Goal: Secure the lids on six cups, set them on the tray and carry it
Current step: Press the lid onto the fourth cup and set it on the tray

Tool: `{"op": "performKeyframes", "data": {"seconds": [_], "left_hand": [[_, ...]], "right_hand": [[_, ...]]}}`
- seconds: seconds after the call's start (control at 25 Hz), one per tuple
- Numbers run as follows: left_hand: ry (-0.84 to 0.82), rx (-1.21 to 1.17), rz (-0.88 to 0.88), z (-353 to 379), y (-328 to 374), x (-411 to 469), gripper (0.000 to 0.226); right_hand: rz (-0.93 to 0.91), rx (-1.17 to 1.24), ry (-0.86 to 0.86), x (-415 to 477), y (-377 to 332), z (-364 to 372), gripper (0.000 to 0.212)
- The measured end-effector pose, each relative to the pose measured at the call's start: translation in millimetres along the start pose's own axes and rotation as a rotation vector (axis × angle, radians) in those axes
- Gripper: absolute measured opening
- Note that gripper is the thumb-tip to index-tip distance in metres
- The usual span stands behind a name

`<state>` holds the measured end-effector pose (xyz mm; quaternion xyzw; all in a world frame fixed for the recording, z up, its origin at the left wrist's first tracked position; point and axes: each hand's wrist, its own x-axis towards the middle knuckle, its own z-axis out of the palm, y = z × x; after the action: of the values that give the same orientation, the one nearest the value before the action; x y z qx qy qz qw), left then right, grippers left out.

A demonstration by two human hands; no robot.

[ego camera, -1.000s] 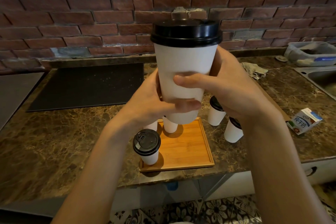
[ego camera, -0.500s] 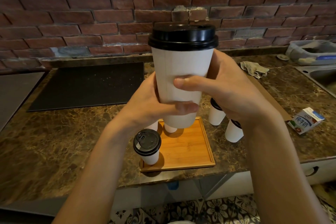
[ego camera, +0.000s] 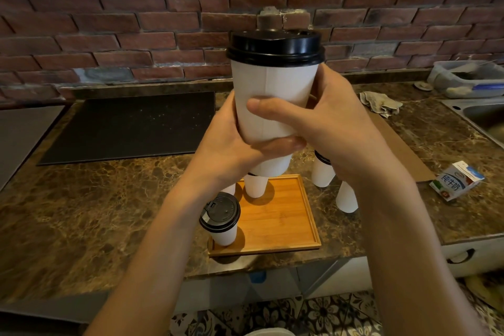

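Observation:
A white paper cup [ego camera: 272, 95] with a black lid [ego camera: 275, 48] on top is held upright in front of me, well above the counter. My left hand [ego camera: 226, 142] wraps its lower part from the left and my right hand [ego camera: 324, 123] grips it from the right, thumb across the front. Below lies a wooden tray [ego camera: 283, 224]. A lidded cup [ego camera: 221, 219] stands at its near left corner, and another cup [ego camera: 255, 185] stands at its far edge, its top hidden by my hands. To the right of the tray stand two more cups [ego camera: 323, 173] [ego camera: 346, 198].
A milk carton [ego camera: 455, 184] lies at the right on the brown marble counter [ego camera: 81, 213]. A black cooktop [ego camera: 131, 128] sits at the back left, a rag [ego camera: 380, 103], a plastic tub [ego camera: 469, 79] and a sink [ego camera: 482, 114] at the back right. A brick wall stands behind.
The held cup has dropped slightly in the view between the earlier frames and now. Both hands keep the same grip. The cups on the tray and counter have not moved.

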<state>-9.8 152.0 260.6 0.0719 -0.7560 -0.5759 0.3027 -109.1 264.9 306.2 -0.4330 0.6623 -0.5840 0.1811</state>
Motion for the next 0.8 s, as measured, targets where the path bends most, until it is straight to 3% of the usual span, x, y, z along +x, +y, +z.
{"op": "performKeyframes", "data": {"seconds": [0.28,0.56,0.8], "left_hand": [[0.055,0.0,-0.005,5.2,-1.8,2.5,0.074],[-0.077,0.018,-0.031,-8.3,-1.5,2.2,0.077],[-0.19,-0.042,-0.071,-10.4,-0.3,0.7,0.065]], "right_hand": [[-0.003,-0.041,0.111,-0.8,2.2,11.3,0.069],[-0.023,0.077,-0.017,1.5,-0.8,-3.3,0.071],[-0.011,0.151,-0.138,1.6,5.2,-13.3,0.061]]}}
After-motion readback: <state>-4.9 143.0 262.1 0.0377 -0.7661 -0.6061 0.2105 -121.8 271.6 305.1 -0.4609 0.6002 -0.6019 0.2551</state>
